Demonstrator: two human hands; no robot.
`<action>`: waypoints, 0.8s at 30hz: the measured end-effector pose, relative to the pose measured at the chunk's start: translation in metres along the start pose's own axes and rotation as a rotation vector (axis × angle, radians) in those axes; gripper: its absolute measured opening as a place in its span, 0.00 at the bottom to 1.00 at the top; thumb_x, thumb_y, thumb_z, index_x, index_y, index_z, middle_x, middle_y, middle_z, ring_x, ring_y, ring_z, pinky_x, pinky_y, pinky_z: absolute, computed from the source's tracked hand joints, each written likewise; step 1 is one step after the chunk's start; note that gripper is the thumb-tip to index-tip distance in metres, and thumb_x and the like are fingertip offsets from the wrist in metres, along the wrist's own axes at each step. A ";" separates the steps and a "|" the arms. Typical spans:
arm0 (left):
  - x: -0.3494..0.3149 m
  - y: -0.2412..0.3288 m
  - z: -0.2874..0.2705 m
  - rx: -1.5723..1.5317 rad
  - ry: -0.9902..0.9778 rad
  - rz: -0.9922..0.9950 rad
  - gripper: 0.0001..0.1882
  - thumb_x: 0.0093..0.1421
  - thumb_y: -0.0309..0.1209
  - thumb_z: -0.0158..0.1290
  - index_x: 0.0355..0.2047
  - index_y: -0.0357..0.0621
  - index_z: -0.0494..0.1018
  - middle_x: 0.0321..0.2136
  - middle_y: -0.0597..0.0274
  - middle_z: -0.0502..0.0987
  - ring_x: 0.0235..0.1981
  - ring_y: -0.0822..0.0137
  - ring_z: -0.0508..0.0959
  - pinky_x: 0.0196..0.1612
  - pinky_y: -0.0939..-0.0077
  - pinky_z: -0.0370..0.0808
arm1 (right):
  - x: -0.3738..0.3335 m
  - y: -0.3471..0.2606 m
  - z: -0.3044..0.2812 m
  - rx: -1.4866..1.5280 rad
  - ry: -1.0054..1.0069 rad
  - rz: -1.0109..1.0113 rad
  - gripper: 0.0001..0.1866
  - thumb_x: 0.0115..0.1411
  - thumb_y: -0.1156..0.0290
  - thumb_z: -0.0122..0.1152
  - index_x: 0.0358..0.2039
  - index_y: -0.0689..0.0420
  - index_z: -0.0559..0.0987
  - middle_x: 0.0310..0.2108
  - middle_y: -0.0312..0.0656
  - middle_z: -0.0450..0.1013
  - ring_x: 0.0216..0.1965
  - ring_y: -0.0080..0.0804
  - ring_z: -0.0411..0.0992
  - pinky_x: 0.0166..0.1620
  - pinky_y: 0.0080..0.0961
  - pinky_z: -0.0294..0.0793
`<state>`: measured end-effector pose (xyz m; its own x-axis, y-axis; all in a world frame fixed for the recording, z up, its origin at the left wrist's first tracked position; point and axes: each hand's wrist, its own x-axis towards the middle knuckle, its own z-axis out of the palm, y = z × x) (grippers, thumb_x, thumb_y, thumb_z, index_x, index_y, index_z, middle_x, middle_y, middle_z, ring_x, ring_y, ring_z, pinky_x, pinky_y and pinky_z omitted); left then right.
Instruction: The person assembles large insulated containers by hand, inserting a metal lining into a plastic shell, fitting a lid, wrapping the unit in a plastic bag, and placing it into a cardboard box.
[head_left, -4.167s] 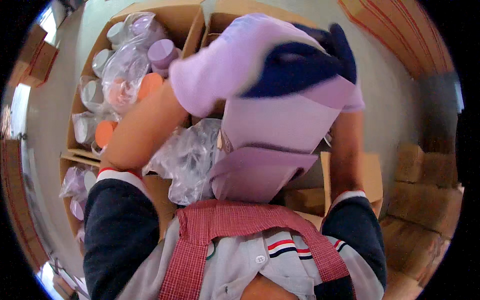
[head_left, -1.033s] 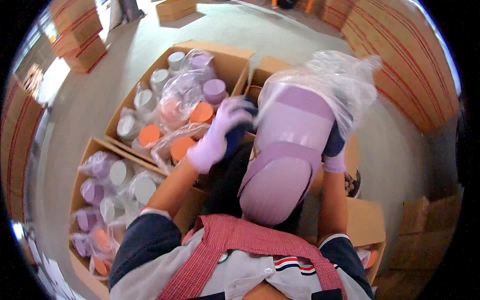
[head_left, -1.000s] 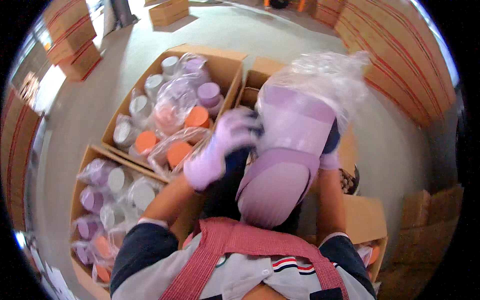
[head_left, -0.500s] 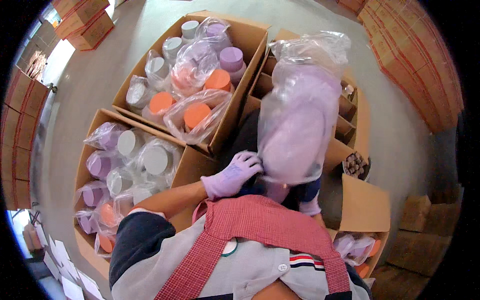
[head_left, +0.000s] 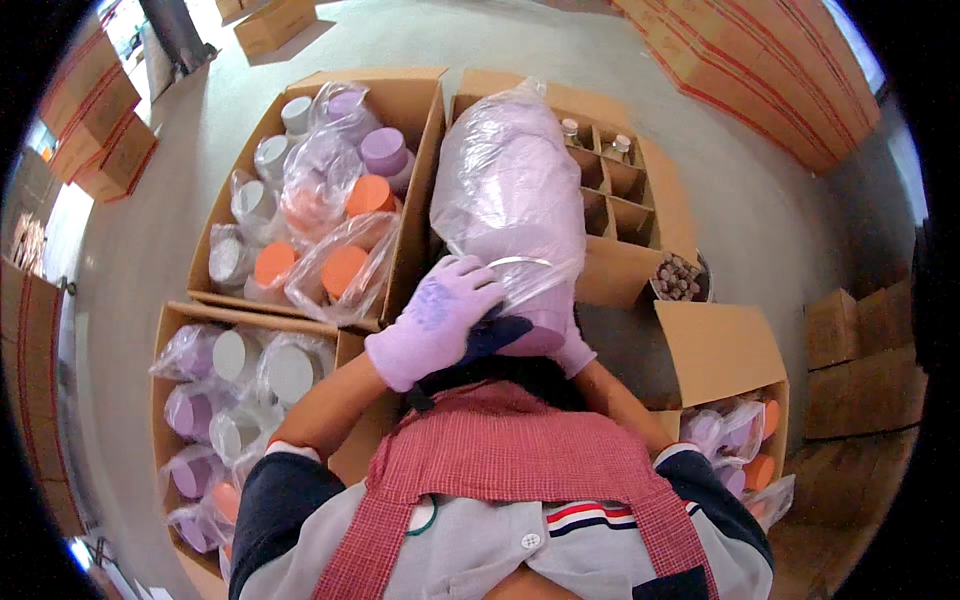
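Observation:
Before me lies a long lilac stack of round pieces [head_left: 535, 190] inside a clear plastic bag [head_left: 465, 180], pointing away from my body. My left hand [head_left: 440, 315], in a lilac glove, has its fingers bent over the left side of the bag near its open end. The bare near end of the stack sticks out of the bag by my apron. Against the right side of that near end is my right hand [head_left: 575, 350], also gloved, its fingers mostly hidden under the stack.
Under the stack stands a divided carton [head_left: 650, 195] holding small glass bottles [head_left: 618, 148]. Left are two cartons [head_left: 425, 150] of bagged purple, white and orange-capped containers [head_left: 370, 195]. A round container of brown sticks [head_left: 680, 278] and another open carton [head_left: 725, 350] are right.
The near end of the stack now shows beyond the bag's edge. My right hand has come up from low at the right to the stack's near end. The whole view has shifted.

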<state>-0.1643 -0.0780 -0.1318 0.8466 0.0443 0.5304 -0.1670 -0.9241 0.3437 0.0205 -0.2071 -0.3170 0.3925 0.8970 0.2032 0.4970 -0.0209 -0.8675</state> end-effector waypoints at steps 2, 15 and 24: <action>0.005 -0.008 -0.010 -0.048 0.046 -0.029 0.13 0.43 0.32 0.62 0.25 0.43 0.69 0.28 0.58 0.72 0.36 0.54 0.72 0.40 0.64 0.69 | 0.013 -0.013 0.022 0.154 -0.023 0.035 0.29 0.57 0.56 0.56 0.55 0.60 0.65 0.54 0.55 0.64 0.56 0.52 0.63 0.56 0.39 0.64; 0.085 -0.123 -0.116 0.123 0.530 -0.240 0.12 0.51 0.17 0.58 0.25 0.43 0.65 0.28 0.64 0.70 0.34 0.70 0.70 0.39 0.77 0.69 | 0.260 -0.072 0.060 0.102 0.255 -0.360 0.24 0.55 0.61 0.56 0.49 0.61 0.68 0.49 0.56 0.66 0.51 0.54 0.66 0.51 0.41 0.68; 0.134 -0.468 -0.129 -0.600 0.275 -1.004 0.19 0.68 0.36 0.37 0.50 0.42 0.73 0.47 0.65 0.76 0.41 0.71 0.75 0.44 0.80 0.70 | 0.449 -0.005 0.106 -0.342 -0.063 0.078 0.23 0.57 0.52 0.57 0.35 0.64 0.77 0.39 0.57 0.74 0.43 0.52 0.72 0.46 0.42 0.71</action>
<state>-0.0378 0.4092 -0.1214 0.6097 0.7905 -0.0581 0.2350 -0.1103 0.9657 0.1123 0.2428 -0.2692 0.3960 0.9122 0.1051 0.7023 -0.2271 -0.6747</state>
